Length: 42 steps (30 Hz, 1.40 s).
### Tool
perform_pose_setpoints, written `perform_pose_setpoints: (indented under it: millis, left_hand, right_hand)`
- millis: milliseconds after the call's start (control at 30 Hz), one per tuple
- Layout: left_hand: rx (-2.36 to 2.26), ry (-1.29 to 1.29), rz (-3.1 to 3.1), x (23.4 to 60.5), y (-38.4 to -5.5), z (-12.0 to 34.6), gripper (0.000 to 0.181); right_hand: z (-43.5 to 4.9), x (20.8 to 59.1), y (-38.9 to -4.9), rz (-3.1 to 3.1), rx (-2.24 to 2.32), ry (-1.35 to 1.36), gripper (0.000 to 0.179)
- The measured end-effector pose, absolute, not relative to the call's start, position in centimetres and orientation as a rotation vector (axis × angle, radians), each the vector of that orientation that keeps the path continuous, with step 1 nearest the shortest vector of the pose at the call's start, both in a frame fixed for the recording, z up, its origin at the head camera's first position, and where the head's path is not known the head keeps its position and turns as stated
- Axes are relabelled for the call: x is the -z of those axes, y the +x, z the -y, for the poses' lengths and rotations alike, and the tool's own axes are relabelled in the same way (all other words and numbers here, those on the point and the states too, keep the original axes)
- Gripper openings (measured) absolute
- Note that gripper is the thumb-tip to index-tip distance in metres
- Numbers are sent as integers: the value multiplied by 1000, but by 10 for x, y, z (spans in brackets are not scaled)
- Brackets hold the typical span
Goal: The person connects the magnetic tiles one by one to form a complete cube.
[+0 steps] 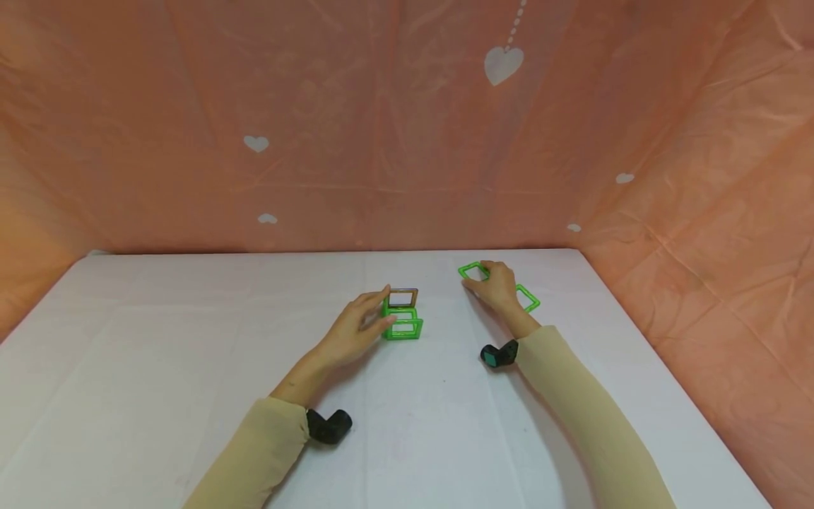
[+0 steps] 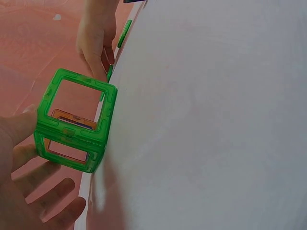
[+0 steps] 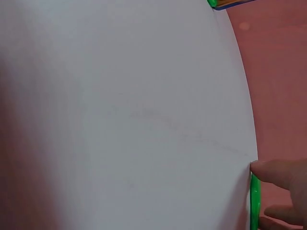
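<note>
Near the middle of the table, green square frame tiles are joined into a small box [image 2: 67, 132], with an orange frame tile [image 1: 412, 297] at its far side. My left hand [image 1: 352, 329] touches the box from the left with thumb and index finger; its other fingers are spread in the left wrist view. Farther right, my right hand [image 1: 501, 286] pinches a green square frame tile [image 1: 467, 266] by its near edge, between thumb and fingers. Only a thin side of that tile [image 3: 255, 201] shows in the right wrist view.
Another green frame tile [image 1: 533, 302] lies on the white-covered table [image 1: 191, 339], just beyond the right wrist and partly hidden by it. An orange curtain [image 1: 381, 141] hangs along the table's back edge and right side. Black wrist devices [image 1: 329, 427] are worn on both arms.
</note>
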<state>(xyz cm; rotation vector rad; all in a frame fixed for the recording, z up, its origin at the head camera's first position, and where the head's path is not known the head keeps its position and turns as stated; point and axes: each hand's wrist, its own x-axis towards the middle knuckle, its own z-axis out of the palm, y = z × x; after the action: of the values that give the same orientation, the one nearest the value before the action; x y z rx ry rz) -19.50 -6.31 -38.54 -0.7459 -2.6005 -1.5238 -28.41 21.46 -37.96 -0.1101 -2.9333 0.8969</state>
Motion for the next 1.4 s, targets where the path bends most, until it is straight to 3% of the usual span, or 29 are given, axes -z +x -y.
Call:
perform_pose_setpoints:
  millis: [967, 1400]
  left_hand:
    - [1556, -699, 2640, 383, -193, 63, 58]
    - [1570, -672, 2675, 383, -193, 62, 58]
  right_hand:
    - [-214, 376, -277, 2896, -1103, -134, 64]
    - [-206, 374, -270, 2815, -1224, 23, 62]
